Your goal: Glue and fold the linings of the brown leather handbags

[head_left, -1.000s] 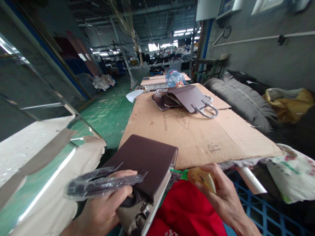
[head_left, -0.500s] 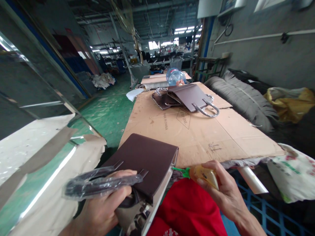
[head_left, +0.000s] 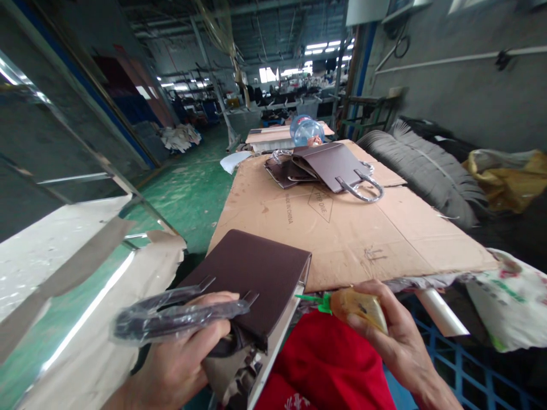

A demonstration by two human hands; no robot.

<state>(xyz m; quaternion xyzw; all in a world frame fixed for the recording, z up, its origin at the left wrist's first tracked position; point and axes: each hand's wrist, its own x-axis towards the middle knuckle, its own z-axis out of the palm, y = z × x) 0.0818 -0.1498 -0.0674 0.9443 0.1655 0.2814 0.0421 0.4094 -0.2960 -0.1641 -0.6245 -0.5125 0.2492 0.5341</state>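
A dark brown handbag (head_left: 256, 273) lies tilted at the near left edge of the cardboard-covered table, its handle (head_left: 171, 322) wrapped in clear plastic. My left hand (head_left: 183, 353) is closed on the bag's upper edge by the handle, with some fingers hidden behind the plastic. In my right hand (head_left: 393, 330) is a squeeze bottle (head_left: 361, 307) of amber-coloured liquid with a green nozzle (head_left: 318, 300). The nozzle points left, close to the bag's pale open side edge. Whether its tip touches the bag I cannot tell.
More brown handbags (head_left: 327, 165) lie farther back on the cardboard (head_left: 342, 239). Behind them is a blue water jug (head_left: 305, 132). A metal rack with pale sheets (head_left: 85, 239) stands left, grey bundled material (head_left: 421, 171) right. Red cloth (head_left: 329, 359) lies in front of me.
The bottle has shifted slightly right and its nozzle has drawn back a little from the bag's side edge. My left hand still grips the handbag.
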